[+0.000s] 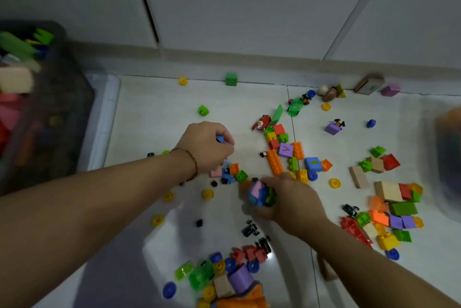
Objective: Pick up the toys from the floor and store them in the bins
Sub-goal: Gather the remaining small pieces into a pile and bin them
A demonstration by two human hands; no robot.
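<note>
On the white tiled floor (154, 113), building bricks, wheels and blocks lie scattered between both arms and out to the right. The left hand (205, 146) hangs just above the floor with its fingers curled around a small blue piece (220, 138); a thread bracelet (193, 163) circles that wrist. Directly below that hand sits a little heap of pink, orange, green and blue bricks (232, 171). The right hand (291, 198) is low beside that heap, palm turned inward, gripping a bunch of pink, blue and green bricks (260, 194).

Just beyond the right hand lie a long orange brick (274, 161), a purple block marked with a red V (286, 150) and a blue block (312, 163), all close together. A green cube (231, 79) stands alone near the wall base. Wooden blocks and more bricks (389, 190) are piled to the right, and another cluster (224, 275) lies close to the person.

A dark translucent bin (62, 120), blurred, stands at the left with toys already inside, well apart from both hands. A second blurred container (449, 158) shows at the right edge.
</note>
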